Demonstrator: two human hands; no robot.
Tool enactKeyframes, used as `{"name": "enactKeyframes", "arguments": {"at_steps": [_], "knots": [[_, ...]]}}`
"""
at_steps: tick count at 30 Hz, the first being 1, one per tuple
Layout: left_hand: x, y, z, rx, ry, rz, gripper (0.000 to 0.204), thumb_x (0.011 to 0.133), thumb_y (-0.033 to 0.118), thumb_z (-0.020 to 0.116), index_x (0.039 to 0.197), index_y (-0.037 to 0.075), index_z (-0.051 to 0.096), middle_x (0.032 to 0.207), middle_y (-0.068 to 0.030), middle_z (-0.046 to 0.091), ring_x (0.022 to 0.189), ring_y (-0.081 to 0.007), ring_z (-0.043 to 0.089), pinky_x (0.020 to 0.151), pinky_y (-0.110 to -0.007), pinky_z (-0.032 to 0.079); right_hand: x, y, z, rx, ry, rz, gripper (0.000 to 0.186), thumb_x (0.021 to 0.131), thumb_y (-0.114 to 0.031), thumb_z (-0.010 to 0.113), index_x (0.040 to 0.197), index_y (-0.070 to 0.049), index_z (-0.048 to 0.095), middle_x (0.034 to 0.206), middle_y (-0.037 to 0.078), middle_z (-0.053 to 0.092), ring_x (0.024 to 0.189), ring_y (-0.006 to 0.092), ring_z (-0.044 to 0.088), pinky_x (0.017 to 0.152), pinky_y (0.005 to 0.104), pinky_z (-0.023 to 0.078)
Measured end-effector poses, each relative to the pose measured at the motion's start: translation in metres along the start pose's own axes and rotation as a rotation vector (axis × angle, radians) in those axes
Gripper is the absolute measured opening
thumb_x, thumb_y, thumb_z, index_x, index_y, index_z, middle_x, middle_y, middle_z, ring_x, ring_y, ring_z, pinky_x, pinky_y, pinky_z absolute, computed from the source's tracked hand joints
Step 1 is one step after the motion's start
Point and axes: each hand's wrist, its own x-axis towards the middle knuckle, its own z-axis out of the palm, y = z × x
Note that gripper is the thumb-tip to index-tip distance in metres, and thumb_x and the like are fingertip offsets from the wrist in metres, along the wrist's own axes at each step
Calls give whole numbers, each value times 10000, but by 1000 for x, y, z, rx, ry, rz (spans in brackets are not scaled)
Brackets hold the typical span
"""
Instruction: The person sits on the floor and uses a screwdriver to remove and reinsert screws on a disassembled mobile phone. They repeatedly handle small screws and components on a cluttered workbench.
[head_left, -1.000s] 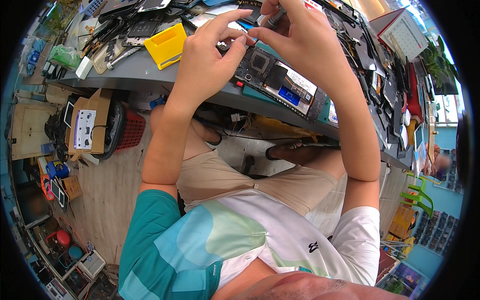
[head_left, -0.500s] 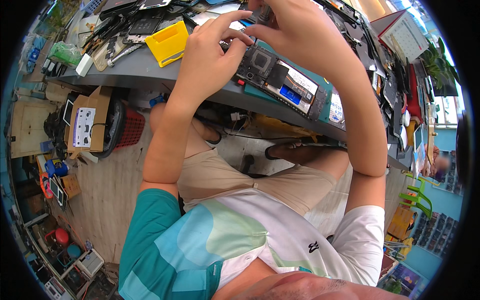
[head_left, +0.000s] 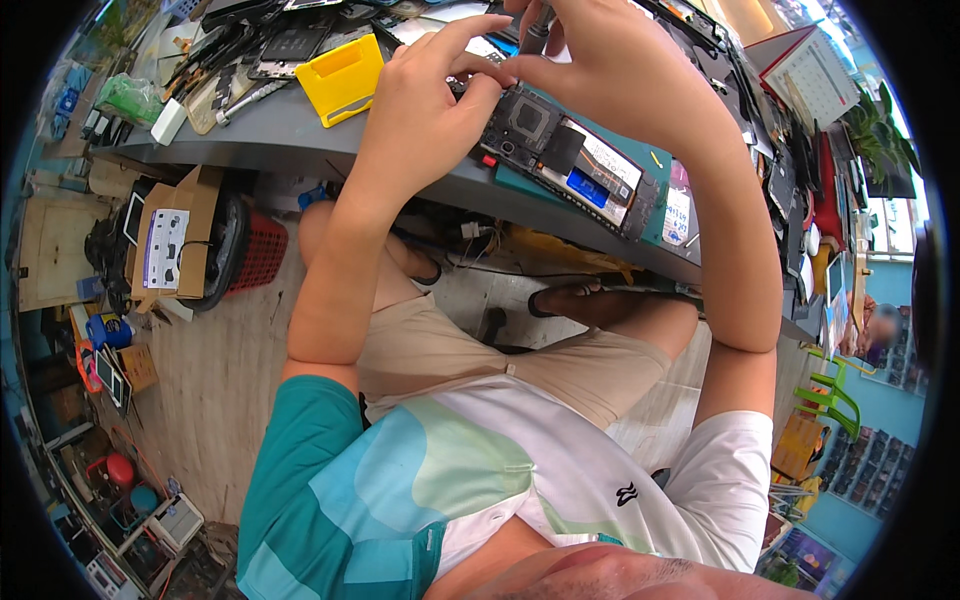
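An opened phone (head_left: 522, 125) lies tilted on a green mat (head_left: 652, 225) at the desk's front edge, its back off and its battery and inner parts bare. My right hand (head_left: 600, 75) is closed round a dark screwdriver (head_left: 536, 38), held upright over the phone's upper left end. The screwdriver's tip is hidden by my fingers. My left hand (head_left: 425, 105) is at the same end of the phone, index finger reaching out, thumb and another finger pinched close together by the screwdriver. What they pinch is too small or hidden to tell.
Left of my hands lie a yellow plastic holder (head_left: 342, 80), a white box (head_left: 169, 121) and piled phone parts (head_left: 290, 45). More parts (head_left: 780, 185) crowd the right, with a desk calendar (head_left: 810, 75). Below the desk stand a cardboard box (head_left: 200, 195) and a red basket (head_left: 262, 255).
Both hands and the phone sit slightly further right and lower in view, as does the desk. The screwdriver's shaft shows a little more plainly. The grips look the same.
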Motion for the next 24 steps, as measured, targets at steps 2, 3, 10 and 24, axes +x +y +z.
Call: {"name": "enactKeyframes", "arguments": {"at_steps": [2, 3, 10, 24], "knots": [[2, 2, 0, 12, -18, -15, 450, 928, 110, 654, 1376, 119, 698, 963, -26, 843, 882, -250, 686, 1004, -406, 484, 1, 3, 3, -27, 34, -8, 438, 941, -303, 811, 1151, 10, 588, 965, 245, 723, 918, 428, 715, 791, 483, 557], [2, 2, 2, -2, -7, -14, 450, 928, 110, 654, 1376, 119, 699, 962, -25, 842, 880, -250, 685, 1003, -405, 483, 3, 1, 2, -106, 17, 57, 436, 939, -296, 813, 1151, 11, 588, 964, 244, 723, 918, 430, 715, 791, 484, 557], [1, -1, 1, 23, 16, 21, 456, 925, 109, 655, 1378, 125, 700, 956, -26, 840, 873, -252, 683, 1000, -402, 484, 2, 2, 5, 9, 42, -37, 440, 928, -278, 826, 1154, 6, 575, 947, 244, 717, 926, 442, 712, 789, 492, 555], [1, 0, 3, 40, 2, 15, 430, 922, 108, 660, 1349, 107, 707, 934, -17, 839, 934, -249, 687, 986, -396, 476, 4, -1, 6, -152, 47, -20, 367, 902, -233, 810, 1092, -14, 585, 868, 236, 705, 849, 459, 702, 751, 520, 544]]}}
